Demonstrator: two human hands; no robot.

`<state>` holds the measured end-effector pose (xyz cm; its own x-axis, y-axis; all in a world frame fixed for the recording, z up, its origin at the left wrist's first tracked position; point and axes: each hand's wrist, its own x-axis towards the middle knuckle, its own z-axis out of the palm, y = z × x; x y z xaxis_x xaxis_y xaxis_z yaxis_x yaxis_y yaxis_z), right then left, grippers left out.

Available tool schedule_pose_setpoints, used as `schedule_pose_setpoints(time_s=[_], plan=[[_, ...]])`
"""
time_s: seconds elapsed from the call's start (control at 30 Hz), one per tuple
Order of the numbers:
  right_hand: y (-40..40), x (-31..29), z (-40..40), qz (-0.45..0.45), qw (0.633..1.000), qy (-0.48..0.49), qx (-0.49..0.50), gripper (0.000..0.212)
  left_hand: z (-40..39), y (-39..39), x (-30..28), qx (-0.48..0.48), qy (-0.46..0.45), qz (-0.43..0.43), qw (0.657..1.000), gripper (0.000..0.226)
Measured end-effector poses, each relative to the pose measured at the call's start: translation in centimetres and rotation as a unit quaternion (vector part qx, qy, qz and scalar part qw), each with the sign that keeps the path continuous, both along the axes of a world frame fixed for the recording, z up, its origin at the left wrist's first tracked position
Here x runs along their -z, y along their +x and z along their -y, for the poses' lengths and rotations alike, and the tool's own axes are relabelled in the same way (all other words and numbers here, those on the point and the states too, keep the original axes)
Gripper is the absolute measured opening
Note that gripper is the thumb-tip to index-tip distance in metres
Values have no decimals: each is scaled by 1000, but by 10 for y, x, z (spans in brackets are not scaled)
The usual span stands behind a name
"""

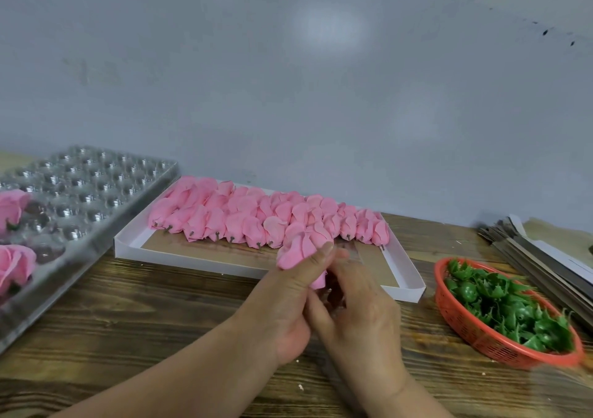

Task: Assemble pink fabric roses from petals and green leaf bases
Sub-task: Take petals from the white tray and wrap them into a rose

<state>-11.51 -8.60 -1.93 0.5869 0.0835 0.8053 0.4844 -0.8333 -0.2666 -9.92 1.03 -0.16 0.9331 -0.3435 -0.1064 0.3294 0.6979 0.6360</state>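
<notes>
My left hand [285,292] grips a pink fabric rose bud [300,247] between thumb and fingers, just in front of the white cardboard tray [128,244]. My right hand [359,299] is curled against the bud's lower end; what its fingertips hold is hidden. Several more pink rose buds [256,218] with short stems lie in rows in that tray. Green leaf bases [507,302] fill an orange basket [481,340] at the right. Two finished pink roses [12,209] sit in the clear plastic cavity tray [96,186] at the left.
The wooden table [144,315] runs under everything, with a pale wall close behind. A stack of flat cardboard sheets [545,251] lies at the far right behind the basket. Small white crumbs dot the table near my wrists.
</notes>
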Motion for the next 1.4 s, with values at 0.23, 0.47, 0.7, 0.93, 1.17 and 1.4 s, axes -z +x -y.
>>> schedule_pose_setpoints(time_s=[0.23, 0.47, 0.7, 0.93, 1.17, 1.4], plan=[[-1, -6, -1, -153, 967, 183, -86, 15, -5, 4, 3, 25, 21, 7, 999, 50], [4, -5, 3, -324, 825, 372, -275, 10, -11, 12, 6, 26, 111, 47, 992, 49], [3, 2, 0, -199, 958, 168, -115, 13, -9, 12, 7, 1, 72, 29, 997, 54], [7, -1, 2, -276, 860, 358, -237, 21, -9, 7, 8, 27, 98, 94, 990, 45], [1, -9, -1, -392, 722, 455, -342, 10, -19, 8, 8, 119, 109, 144, 976, 84], [0, -2, -6, -328, 781, 430, -311, 4, -16, 10, 7, 84, 118, 118, 982, 65]])
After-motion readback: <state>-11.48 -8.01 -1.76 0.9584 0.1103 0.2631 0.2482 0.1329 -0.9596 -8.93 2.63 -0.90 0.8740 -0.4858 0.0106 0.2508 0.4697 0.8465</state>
